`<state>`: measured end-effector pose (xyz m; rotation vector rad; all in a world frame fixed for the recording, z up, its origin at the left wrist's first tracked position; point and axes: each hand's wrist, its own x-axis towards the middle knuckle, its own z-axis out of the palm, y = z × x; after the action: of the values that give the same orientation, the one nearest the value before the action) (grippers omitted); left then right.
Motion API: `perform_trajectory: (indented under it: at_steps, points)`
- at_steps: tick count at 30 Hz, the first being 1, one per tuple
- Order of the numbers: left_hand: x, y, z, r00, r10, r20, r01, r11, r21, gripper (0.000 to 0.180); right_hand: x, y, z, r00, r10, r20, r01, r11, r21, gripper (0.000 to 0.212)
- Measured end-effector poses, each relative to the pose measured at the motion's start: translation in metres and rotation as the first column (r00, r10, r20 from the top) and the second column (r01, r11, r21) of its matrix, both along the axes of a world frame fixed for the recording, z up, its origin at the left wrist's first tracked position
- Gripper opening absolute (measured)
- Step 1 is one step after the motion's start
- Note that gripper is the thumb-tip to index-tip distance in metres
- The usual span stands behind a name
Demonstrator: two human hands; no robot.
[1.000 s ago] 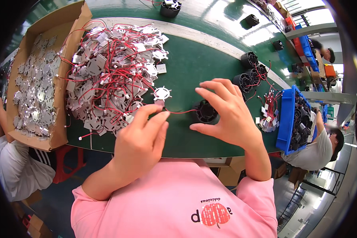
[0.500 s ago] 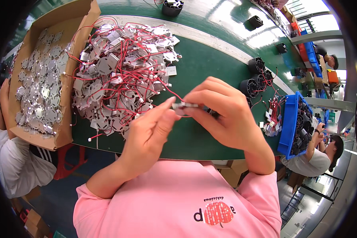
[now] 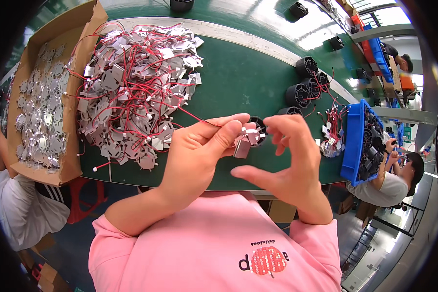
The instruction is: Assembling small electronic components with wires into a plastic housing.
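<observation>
Green work table (image 3: 238, 82) filling the head view, with a pale strip running along its far side and a bright glare across the top right. Seen only through this one view from above.

On the left edge, an open cardboard box (image 3: 78, 63) full of flat silver star-shaped plates. Just beside it, spread over the table, a big heap of silver plates with red wires (image 3: 131, 92), tangled together.

Near the middle, raised above the table: left hand (image 3: 199, 151) closed with thumb and fingers pinched on a small silver plate (image 3: 242, 145), a red wire trailing from it back toward the heap. Touching that plate, a round black housing (image 3: 258, 130), partly hidden behind the fingers. Right hand (image 3: 289, 160) spread loosely open, fingertips curled near the black housing, thumb stretched out below; whether any finger actually presses on the housing, cannot tell.

Further right on the table, a cluster of black cylindrical housings (image 3: 309, 82) with red leads, then a small bunch of wired plates (image 3: 332, 131) beside a blue plastic bin (image 3: 355, 141) loaded with dark parts.

At the bottom, pink shirt (image 3: 214, 248) of the person wearing the camera. At the left rim, another person in white (image 3: 14, 214); at the right rim, a seated person in grey (image 3: 389, 180), both well apart from the two hands
</observation>
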<state>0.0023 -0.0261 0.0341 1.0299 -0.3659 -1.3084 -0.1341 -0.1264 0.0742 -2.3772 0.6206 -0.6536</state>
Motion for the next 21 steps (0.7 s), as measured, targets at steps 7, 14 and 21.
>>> perform_trajectory:
  at_steps: [7,14,21]
  points:
    - [-0.017,-0.002,-0.002,0.989,0.076,0.128,-0.067,0.995,-0.075,0.029,-0.009,0.014,-0.023,0.989,-0.120,0.090,0.131,0.984,-0.124,0.053]
    - [-0.019,-0.001,-0.004,0.998,0.054,0.029,-0.051,0.995,-0.086,0.027,-0.016,0.010,-0.027,0.977,-0.152,0.152,0.147,0.988,0.045,0.047]
    - [-0.020,0.003,-0.003,0.992,0.047,0.113,-0.038,0.995,-0.087,0.027,-0.021,0.015,-0.027,0.993,-0.070,0.096,0.079,0.993,-0.087,0.044]
